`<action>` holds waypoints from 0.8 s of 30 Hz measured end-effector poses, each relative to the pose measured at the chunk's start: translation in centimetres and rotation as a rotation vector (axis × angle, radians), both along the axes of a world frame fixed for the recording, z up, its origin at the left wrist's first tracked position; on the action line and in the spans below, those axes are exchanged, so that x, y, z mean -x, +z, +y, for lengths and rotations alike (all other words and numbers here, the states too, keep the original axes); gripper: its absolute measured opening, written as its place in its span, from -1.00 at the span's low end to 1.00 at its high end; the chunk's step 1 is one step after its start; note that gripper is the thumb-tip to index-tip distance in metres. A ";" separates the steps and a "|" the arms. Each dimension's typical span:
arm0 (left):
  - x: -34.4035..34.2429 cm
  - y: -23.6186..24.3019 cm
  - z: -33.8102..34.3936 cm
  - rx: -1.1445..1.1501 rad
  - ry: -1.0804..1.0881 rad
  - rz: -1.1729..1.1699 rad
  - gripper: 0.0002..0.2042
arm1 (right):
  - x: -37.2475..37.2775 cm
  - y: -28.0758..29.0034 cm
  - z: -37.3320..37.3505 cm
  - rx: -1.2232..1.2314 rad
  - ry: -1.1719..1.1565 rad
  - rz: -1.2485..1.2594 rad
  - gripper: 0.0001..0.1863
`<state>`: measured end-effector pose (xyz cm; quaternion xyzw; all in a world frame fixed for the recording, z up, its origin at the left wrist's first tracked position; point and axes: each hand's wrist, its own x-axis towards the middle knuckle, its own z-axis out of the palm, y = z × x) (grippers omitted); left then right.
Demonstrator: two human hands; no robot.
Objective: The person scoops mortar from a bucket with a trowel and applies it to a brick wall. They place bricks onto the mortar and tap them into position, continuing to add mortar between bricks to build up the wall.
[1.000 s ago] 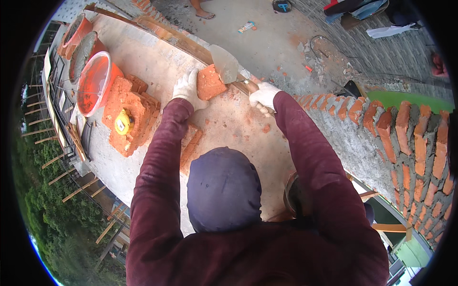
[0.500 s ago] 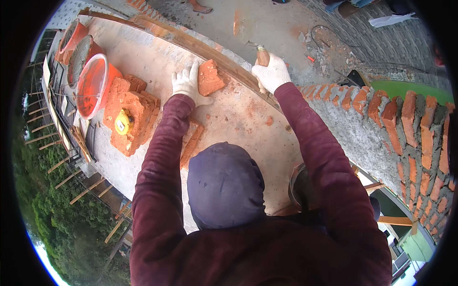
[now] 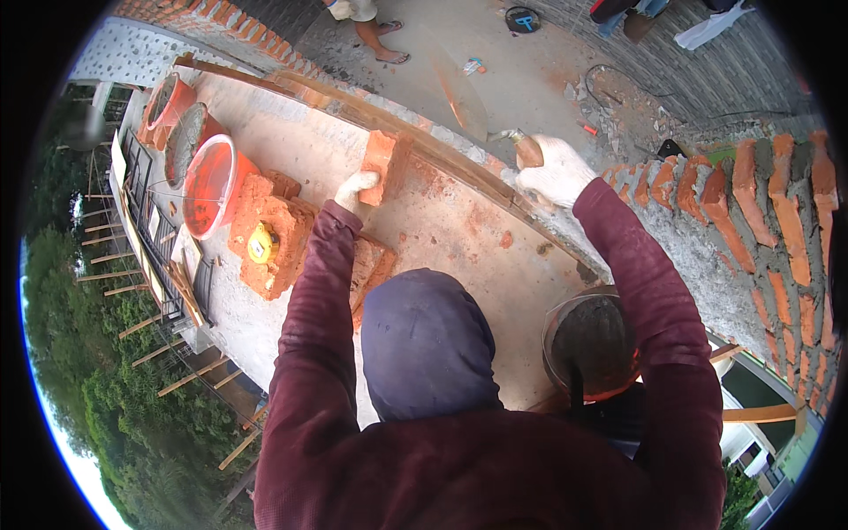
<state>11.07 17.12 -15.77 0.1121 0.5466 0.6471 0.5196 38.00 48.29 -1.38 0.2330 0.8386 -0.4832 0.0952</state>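
Fingers (image 3: 353, 187) of our left hand (image 3: 356, 191) clamp brick (image 3: 382, 163) upright, 11 o'clock; right hand (image 3: 556, 172) wraps trowel (image 3: 481, 119) handle, blade clear at 12.

Red bucket (image 3: 210, 184) beside stacked bricks (image 3: 265, 234), yellow tape measure (image 3: 261, 244) on top.
Mortar bucket (image 3: 590, 344) lower right; brick wall (image 3: 751, 203) curving off right; sandalled feet (image 3: 375, 35) on ground beyond.

You're on an outdoor building site, upper level: half-laid brick wall (image 3: 751, 212) at 2 o'clock, mortar bucket (image 3: 590, 344) at 4, loose brick stack (image 3: 269, 234) and wooden scaffolding poles (image 3: 177, 375) at 9
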 end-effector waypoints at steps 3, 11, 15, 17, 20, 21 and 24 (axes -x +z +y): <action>-6.0 9.0 3.6 -0.156 0.270 -0.398 -0.15 | -3.5 3.3 3.3 -0.073 -0.005 0.087 -0.64; -10.5 23.9 3.4 -0.419 0.286 -0.114 -0.11 | -14.1 20.5 1.8 0.129 -0.085 -0.036 -0.42; -13.5 32.8 3.2 -0.486 0.060 -0.132 -0.13 | -23.5 28.0 -2.6 -0.061 -0.120 0.172 -0.57; -18.7 38.3 -0.8 -0.484 0.013 -0.434 -0.11 | -27.5 32.4 -4.2 -0.131 -0.140 0.019 -0.69; -21.7 43.0 -5.6 -0.015 0.047 -0.205 -0.08 | -36.6 39.3 -5.5 -0.211 -0.426 -0.498 -0.79; -22.5 43.9 -7.6 0.083 0.055 -0.125 -0.07 | -40.7 40.8 -6.3 -0.208 -0.555 -0.621 -0.75; -24.8 51.3 -8.8 0.146 0.013 -0.502 -0.06 | -53.2 44.0 -12.1 -0.151 -0.865 -0.838 -0.60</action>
